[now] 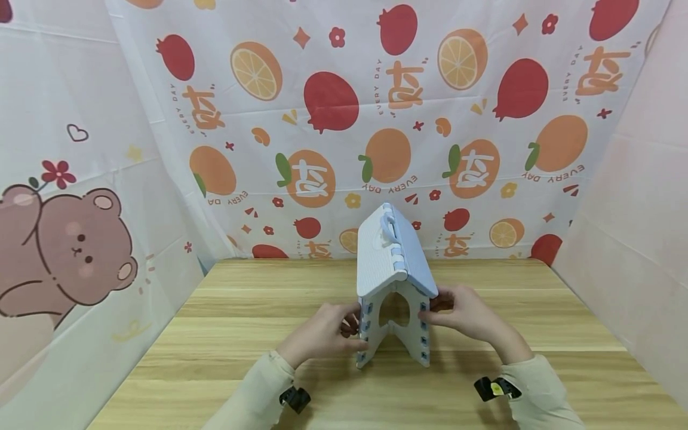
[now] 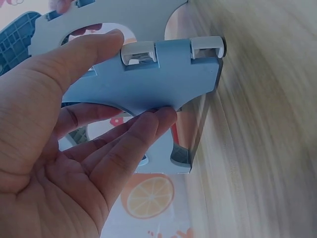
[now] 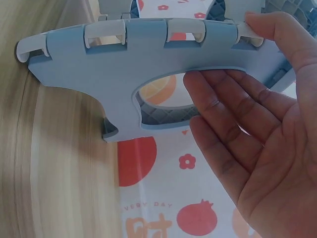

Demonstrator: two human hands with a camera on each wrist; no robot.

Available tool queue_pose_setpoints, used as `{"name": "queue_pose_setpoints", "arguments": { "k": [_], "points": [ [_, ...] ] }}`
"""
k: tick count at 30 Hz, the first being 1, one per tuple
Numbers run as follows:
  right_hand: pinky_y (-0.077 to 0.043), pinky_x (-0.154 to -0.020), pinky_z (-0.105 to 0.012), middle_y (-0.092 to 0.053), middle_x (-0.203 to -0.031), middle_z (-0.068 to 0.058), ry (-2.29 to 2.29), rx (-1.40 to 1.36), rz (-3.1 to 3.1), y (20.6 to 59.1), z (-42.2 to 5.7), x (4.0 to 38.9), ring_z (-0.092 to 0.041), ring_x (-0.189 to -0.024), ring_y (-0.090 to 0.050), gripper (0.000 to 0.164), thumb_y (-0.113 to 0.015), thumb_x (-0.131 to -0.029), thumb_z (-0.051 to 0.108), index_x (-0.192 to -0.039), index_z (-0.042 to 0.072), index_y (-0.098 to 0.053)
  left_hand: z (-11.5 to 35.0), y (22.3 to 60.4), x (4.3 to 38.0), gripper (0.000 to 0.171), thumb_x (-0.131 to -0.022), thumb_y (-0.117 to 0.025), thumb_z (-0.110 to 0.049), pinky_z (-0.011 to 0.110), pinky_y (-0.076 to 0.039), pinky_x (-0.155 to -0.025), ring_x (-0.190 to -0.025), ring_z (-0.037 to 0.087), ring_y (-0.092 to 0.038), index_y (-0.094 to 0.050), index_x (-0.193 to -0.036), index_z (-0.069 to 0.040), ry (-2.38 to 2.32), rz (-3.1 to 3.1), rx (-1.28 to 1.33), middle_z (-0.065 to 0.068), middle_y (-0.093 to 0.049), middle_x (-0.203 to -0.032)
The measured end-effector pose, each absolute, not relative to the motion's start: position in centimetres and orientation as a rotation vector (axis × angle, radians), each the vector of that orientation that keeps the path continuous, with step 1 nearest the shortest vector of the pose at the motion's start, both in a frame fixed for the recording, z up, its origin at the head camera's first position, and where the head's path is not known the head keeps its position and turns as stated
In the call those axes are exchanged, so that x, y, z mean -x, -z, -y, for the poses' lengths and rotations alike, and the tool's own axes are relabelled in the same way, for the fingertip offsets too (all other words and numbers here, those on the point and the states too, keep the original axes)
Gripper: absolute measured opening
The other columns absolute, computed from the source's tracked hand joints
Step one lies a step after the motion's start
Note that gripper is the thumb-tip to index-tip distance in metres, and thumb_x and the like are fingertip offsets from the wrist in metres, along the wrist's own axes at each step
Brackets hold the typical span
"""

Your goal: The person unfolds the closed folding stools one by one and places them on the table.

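Pale-blue & white plastic is filling the space btwn the two hands: a house-shaped folding stool [image 1: 375, 251] is standing upright on the wood-grain table [image 1: 242, 310], its roof rising above the grip, its two side walls reaching down past the fingers & touching the tabletop; a small blue handle [image 1: 386, 230] is sitting on the ridge, above & btwn the hands; L hand [image 1: 325, 333] is clamping on the L wall [image 2: 148, 84], thumb pressing by a white hinge piece [image 2: 138, 52] at the near edge, fingertips meeting the panel's curved edge; R hand [image 1: 469, 313] is gripping the R wall [image 3: 148, 52] just under the roof's lower edge, thumb pressing on the hinged edge, fingers bending in at an oval cut-out [image 3: 169, 127]; so both grips are closing on the stool, one per side.

Behind each grip, cream sleeves [image 1: 252, 388] are covering the forearms, w/ a black wrist device [image 1: 294, 399] showing below the L cuff & another, yellow-marked [image 1: 495, 389], by the R; beyond the grip a fruit-print cloth [image 1: 333, 101] is hanging; well off to L hand's left, a bear print [image 1: 86, 248] is showing on a pale cloth [image 1: 54, 95].
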State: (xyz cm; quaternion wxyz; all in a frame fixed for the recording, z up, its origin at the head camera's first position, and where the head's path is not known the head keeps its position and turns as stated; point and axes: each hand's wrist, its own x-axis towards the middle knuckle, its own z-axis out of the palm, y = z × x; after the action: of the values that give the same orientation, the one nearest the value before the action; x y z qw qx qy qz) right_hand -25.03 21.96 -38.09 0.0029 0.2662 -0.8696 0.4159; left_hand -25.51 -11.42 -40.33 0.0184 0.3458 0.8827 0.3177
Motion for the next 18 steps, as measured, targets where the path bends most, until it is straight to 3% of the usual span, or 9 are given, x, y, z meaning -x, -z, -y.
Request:
{"name": "queue_pose_setpoints", "arguments": {
  "k": [18],
  "points": [
    [-0.061,-0.082,-0.025,-0.079,-0.108,-0.004,-1.277,-0.824,2.75,37.87,-22.82,25.15,-0.013,-0.096,-0.073,0.038,-0.083,-0.095,0.029,-0.124,0.006,-0.074,12.09,40.17,26.07,0.04,-0.085,-0.092,-0.024,0.028,-0.064,-0.079,-0.091,0.018,-0.078,-0.072,-0.118,-0.013,-1.013,-2.702,-1.023,0.006,-0.08,-0.102]
  ]
}}
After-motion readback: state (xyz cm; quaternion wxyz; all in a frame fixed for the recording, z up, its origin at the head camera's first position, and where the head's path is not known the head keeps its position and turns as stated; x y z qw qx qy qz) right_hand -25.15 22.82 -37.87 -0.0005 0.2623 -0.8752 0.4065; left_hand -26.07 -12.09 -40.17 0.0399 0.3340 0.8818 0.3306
